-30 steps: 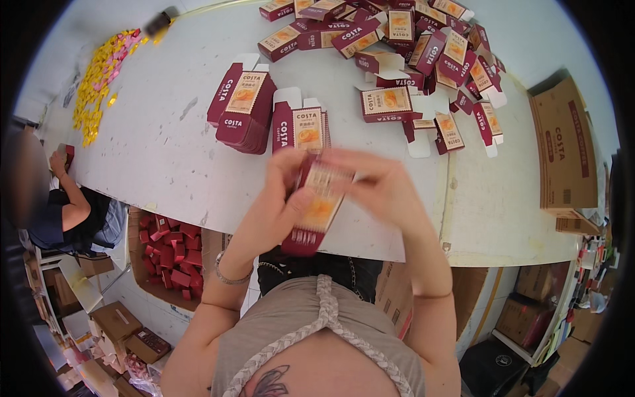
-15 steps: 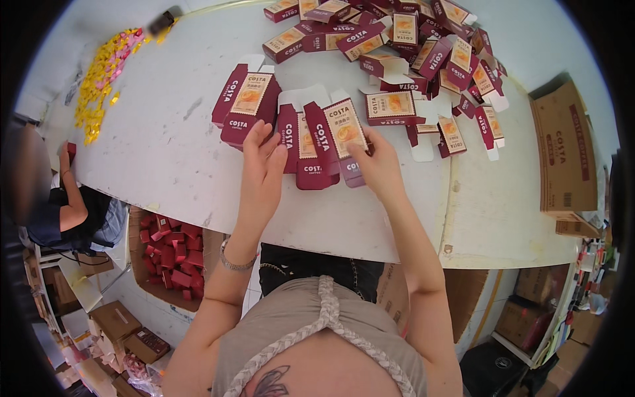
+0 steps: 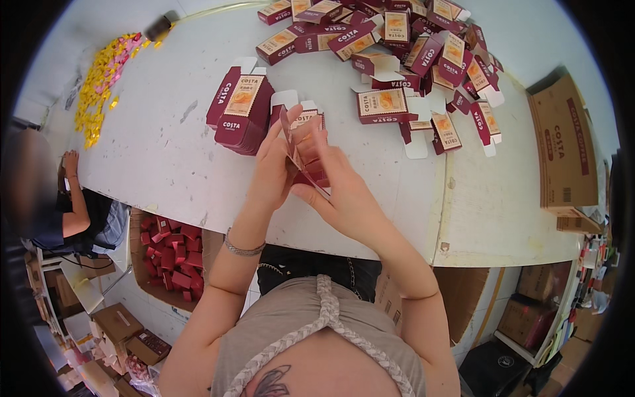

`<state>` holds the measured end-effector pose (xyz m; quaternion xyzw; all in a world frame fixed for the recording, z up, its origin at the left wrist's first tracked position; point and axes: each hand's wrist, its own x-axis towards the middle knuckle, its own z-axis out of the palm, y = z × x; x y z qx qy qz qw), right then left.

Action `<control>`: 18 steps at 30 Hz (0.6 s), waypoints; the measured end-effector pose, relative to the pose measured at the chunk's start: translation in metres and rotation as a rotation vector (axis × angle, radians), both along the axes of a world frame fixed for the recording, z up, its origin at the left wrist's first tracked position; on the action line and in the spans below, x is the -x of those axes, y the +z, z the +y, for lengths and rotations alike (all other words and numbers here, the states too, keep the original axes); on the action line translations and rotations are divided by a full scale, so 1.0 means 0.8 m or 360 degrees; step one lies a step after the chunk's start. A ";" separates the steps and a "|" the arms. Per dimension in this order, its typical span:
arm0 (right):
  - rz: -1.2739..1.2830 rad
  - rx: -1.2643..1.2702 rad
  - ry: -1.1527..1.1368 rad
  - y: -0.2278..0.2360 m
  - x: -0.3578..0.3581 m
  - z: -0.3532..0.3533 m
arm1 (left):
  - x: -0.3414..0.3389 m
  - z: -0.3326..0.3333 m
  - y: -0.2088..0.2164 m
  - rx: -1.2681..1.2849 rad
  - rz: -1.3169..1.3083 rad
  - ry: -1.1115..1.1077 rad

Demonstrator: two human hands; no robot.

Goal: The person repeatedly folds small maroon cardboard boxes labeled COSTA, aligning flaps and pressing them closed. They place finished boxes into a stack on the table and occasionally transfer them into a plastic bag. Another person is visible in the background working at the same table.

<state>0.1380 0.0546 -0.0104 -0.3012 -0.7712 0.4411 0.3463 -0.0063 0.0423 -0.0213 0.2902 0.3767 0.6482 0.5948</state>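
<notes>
Between my two hands, above the white table (image 3: pixel 370 218), a thin maroon carton (image 3: pixel 295 149) is tilted and seen nearly edge-on. My left hand (image 3: pixel 268 172) grips its left side, fingers partly hidden behind it. My right hand (image 3: pixel 340 195) presses it from the right with the thumb low and the fingers behind. Beyond the hands lies another flat carton (image 3: pixel 305 118) with a cream label, partly covered by my fingers. Just left of it stands a neat stack of flattened maroon cartons (image 3: pixel 239 119) with white flaps.
A heap of formed maroon boxes (image 3: pixel 397 30) fills the far right. Yellow and pink small packets (image 3: pixel 99 86) lie far left, near a co-worker's arm (image 3: pixel 76 205). A big cardboard box (image 3: pixel 562 145) stands at right. Below the table edge, a carton holds red boxes (image 3: pixel 172 258).
My right hand has lifted a flat carton off the table and brought it left and upright, to my left hand, which now grips it too. The view has shifted slightly.
</notes>
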 end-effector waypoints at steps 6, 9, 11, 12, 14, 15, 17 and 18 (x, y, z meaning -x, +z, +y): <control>-0.0239 -0.0170 -0.0103 0.006 0.012 -0.031 | -0.007 -0.010 0.023 -0.0244 0.0339 0.0257; -0.0065 0.0144 -0.0077 0.009 0.012 -0.024 | -0.008 -0.007 0.027 -0.0100 0.0392 0.0198; 0.0049 0.0252 -0.0148 -0.005 0.005 -0.005 | -0.006 -0.008 0.023 -0.0040 0.0041 0.0038; 0.0018 0.0396 -0.0206 -0.003 0.001 0.000 | -0.001 -0.012 0.026 0.0004 -0.0109 -0.0054; 0.0204 0.0369 -0.0277 -0.006 0.001 0.001 | 0.002 -0.019 0.027 -0.0050 -0.0446 -0.0220; 0.0297 0.0356 -0.0307 -0.004 0.003 0.001 | -0.006 -0.022 0.023 -0.0254 -0.0174 -0.0132; 0.0659 0.0521 -0.0365 0.000 0.007 0.000 | -0.021 -0.033 0.018 -0.0512 0.0700 -0.0071; 0.0839 0.0494 -0.0383 -0.002 0.010 0.000 | -0.024 -0.042 0.019 -0.0583 0.1291 -0.0055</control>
